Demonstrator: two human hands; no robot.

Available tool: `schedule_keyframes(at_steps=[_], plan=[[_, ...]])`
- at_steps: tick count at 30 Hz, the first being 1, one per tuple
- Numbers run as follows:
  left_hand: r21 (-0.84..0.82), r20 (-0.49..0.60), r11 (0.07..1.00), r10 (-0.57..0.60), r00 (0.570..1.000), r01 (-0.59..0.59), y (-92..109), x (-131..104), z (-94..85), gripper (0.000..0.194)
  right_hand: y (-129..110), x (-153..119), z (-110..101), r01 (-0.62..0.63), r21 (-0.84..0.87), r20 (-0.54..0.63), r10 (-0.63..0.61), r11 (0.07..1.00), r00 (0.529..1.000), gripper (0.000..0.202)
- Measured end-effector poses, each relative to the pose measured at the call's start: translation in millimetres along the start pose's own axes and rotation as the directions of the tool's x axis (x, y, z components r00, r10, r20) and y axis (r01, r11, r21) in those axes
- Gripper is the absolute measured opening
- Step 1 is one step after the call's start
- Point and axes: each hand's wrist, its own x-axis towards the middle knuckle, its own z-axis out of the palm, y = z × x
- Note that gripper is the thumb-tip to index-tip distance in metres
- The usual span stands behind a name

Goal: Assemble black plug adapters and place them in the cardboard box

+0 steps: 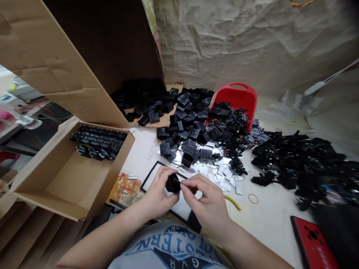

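Note:
A small black plastic housing [173, 183] is held between my two hands, above a white pad with a black frame [183, 204]. My left hand [160, 190] grips the housing from its left side, thumb below and fingers above. The fingers of my right hand [204, 196] are pinched together at the housing's right side, on a thin dark piece whose kind I cannot make out. Just beyond my hands lie many white and mirror-like flat plates [224, 173] and a pile of black square housings [192, 130].
At left, an open cardboard box [75, 183] holds rows of black parts [99, 140]. A red scoop [238, 95] lies behind small metal-tipped parts. Black parts [303, 160] heap at right, near a red phone [315, 241]. Yellow-handled tool [232, 202] and rubber band [253, 198] lie nearer.

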Motion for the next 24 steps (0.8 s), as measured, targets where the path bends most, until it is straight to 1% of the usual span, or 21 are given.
schedule_keyframes(at_steps=[2, 4, 6, 8, 9, 10, 11, 12, 13, 14, 15, 16, 17, 18, 19, 20, 21, 22, 23, 24], plan=[[0.007, -0.043, 1.0, 0.015, 0.999, -0.015, 0, 0, 2.0, 0.048, 1, 0, 6, 0.081, -0.075, -0.006, -0.081, 0.994, 0.997, 0.011], [0.026, -0.068, 0.999, 0.035, 0.997, -0.033, 0, -1, 3.9, 0.048, 2, -1, 10, 0.134, -0.144, 0.014, -0.134, 0.98, 0.991, 0.012], [0.04, -0.077, 0.998, 0.058, 0.995, -0.055, 0, -2, 4.8, 0.049, 4, 1, 12, 0.145, -0.184, 0.041, -0.14, 0.972, 0.989, 0.014], [0.044, -0.082, 0.996, 0.078, 0.994, -0.075, 0, -4, 4.6, 0.049, 5, 3, 12, 0.119, -0.168, 0.071, -0.108, 0.979, 0.992, 0.015], [0.043, -0.086, 0.996, 0.085, 0.993, -0.082, -1, -6, 4.2, 0.05, 5, 5, 12, 0.086, -0.142, 0.089, -0.074, 0.986, 0.993, 0.015], [0.039, -0.088, 0.996, 0.089, 0.992, -0.085, -1, -7, 3.9, 0.05, 5, 6, 12, 0.027, -0.103, 0.116, -0.015, 0.994, 0.993, 0.013], [0.035, -0.088, 0.995, 0.092, 0.992, -0.089, -1, -8, 3.5, 0.051, 6, 7, 13, -0.062, -0.05, 0.15, 0.069, 0.997, 0.986, 0.009], [0.031, -0.088, 0.995, 0.096, 0.992, -0.094, -1, -9, 3.3, 0.052, 6, 7, 14, -0.174, 0.011, 0.184, 0.169, 0.985, 0.968, 0.007], [0.029, -0.082, 0.995, 0.101, 0.991, -0.099, 0, -9, 3.2, 0.052, 8, 6, 16, -0.287, 0.07, 0.214, 0.267, 0.955, 0.94, 0.011], [0.031, -0.072, 0.994, 0.107, 0.992, -0.105, 0, -9, 3.1, 0.052, 10, 5, 17, -0.381, 0.122, 0.241, 0.345, 0.916, 0.907, 0.017], [0.037, -0.06, 0.993, 0.114, 0.992, -0.112, 0, -8, 3.0, 0.052, 13, 4, 17, -0.443, 0.166, 0.267, 0.392, 0.881, 0.88, 0.023], [0.046, -0.049, 0.992, 0.118, 0.992, -0.116, 0, -7, 2.6, 0.051, 18, 4, 16, -0.469, 0.198, 0.291, 0.405, 0.86, 0.866, 0.028], [0.063, -0.042, 0.992, 0.114, 0.993, -0.111, 0, -6, 1.7, 0.049, 24, 5, 11, -0.465, 0.214, 0.305, 0.394, 0.859, 0.867, 0.03], [0.083, -0.038, 0.992, 0.103, 0.994, -0.099, -1, -4, 0.3, 0.046, 32, 8, 3, -0.441, 0.201, 0.295, 0.375, 0.875, 0.879, 0.029], [0.102, -0.041, 0.992, 0.085, 0.996, -0.08, -3, -2, -1.7, 0.043, 42, 14, -9, -0.405, 0.15, 0.257, 0.36, 0.902, 0.897, 0.027], [0.118, -0.052, 0.992, 0.061, 0.997, -0.054, -5, 0, -4.0, 0.041, 52, 20, -24, -0.363, 0.056, 0.182, 0.348, 0.93, 0.92, 0.023], [0.125, -0.065, 0.992, 0.031, 0.997, -0.023, -7, 2, -6.4, 0.04, 64, 29, -41, -0.334, -0.122, 0.044, 0.341, 0.935, 0.939, 0.023], [0.123, -0.071, 0.992, -0.005, 0.997, 0.014, -10, 3, -8.5, 0.039, 75, 37, -58, -0.32, -0.361, -0.074, 0.315, 0.876, 0.946, 0.024], [0.109, -0.062, 0.993, -0.049, 0.997, 0.055, -12, 4, -9.8, 0.04, 87, 46, -74, -0.315, -0.579, -0.145, 0.285, 0.752, 0.947, 0.025], [0.086, -0.043, 0.992, -0.092, 0.995, 0.095, -14, 4, -10.1, 0.041, 98, 53, -88, -0.324, -0.633, -0.16, 0.29, 0.703, 0.944, 0.022]])
